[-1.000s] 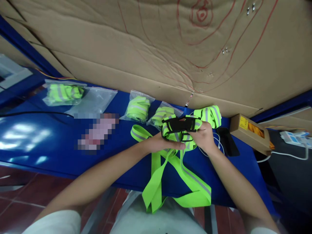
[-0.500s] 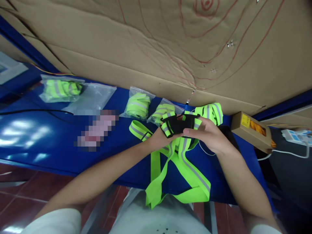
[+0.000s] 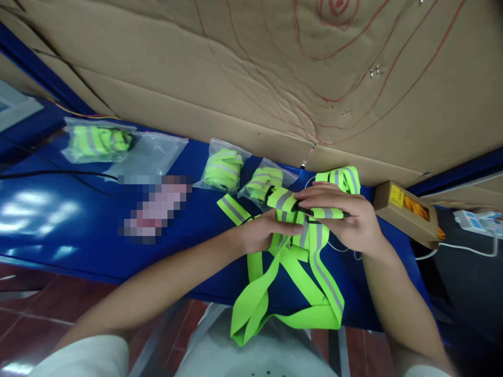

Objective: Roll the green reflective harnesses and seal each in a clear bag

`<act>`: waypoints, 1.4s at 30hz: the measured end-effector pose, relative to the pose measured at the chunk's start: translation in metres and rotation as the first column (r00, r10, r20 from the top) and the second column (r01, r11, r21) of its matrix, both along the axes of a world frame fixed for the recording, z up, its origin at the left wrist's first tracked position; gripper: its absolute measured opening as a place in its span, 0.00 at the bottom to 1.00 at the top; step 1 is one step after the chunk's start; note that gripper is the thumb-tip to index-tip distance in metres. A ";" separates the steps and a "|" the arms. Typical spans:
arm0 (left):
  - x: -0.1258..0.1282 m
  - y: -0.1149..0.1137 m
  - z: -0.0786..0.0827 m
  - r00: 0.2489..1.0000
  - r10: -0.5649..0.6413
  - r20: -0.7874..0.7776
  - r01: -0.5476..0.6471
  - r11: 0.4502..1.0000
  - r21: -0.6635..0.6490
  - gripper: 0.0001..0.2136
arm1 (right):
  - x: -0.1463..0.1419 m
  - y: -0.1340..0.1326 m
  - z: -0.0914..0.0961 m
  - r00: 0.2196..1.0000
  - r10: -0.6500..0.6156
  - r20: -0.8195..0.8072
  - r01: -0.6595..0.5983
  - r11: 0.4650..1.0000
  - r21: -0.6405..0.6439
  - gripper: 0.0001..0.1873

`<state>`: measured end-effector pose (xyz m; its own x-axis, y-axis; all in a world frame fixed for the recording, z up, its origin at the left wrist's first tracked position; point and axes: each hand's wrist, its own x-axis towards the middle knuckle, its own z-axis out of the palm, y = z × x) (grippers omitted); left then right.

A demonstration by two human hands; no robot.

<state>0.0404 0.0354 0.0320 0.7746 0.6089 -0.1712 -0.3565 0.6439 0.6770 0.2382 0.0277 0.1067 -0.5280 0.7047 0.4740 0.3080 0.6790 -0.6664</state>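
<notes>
A neon-green reflective harness point(image 3: 326, 277) with grey stripes and black fittings lies between my hands, its loose straps trailing over the table's front edge. My left hand point(image 3: 271, 229) is closed around the bunched straps, thumb on top. Higher and to the right, my right hand point(image 3: 341, 209) grips the folded upper part with its black fittings, fingers laid over it. Some of the black piece is hidden under the fingers. Behind my right hand sits another rolled green reflective strap point(image 3: 346, 179).
Bagged green straps point(image 3: 223, 170) stand along the cardboard wall point(image 3: 236, 84), with another bag point(image 3: 98, 142) at far left beside a flat clear bag point(image 3: 151, 152). A blurred-out pinkish item point(image 3: 157, 207) lies on the blue table point(image 3: 90, 225). An open-windowed carton point(image 3: 406, 212) is at right.
The black piece was spread flat between both hands; now it is tilted and folded over. My left hand has come round below it, and my right hand has closed over the top.
</notes>
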 end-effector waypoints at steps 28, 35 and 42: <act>0.009 -0.019 0.004 0.952 0.293 -0.084 -0.205 0.818 0.537 0.20 | -0.023 -0.016 -0.008 0.999 0.033 -0.023 -0.029 0.985 0.170 0.19; 0.014 -0.016 -0.007 0.993 0.119 -0.001 -0.110 0.928 0.355 0.09 | -0.018 -0.015 -0.009 0.989 -0.144 -0.027 0.145 0.989 0.025 0.21; 0.011 -0.013 -0.007 0.996 -0.043 0.075 0.018 0.952 0.305 0.09 | -0.003 -0.006 -0.004 0.995 0.010 0.096 -0.016 0.998 0.063 0.24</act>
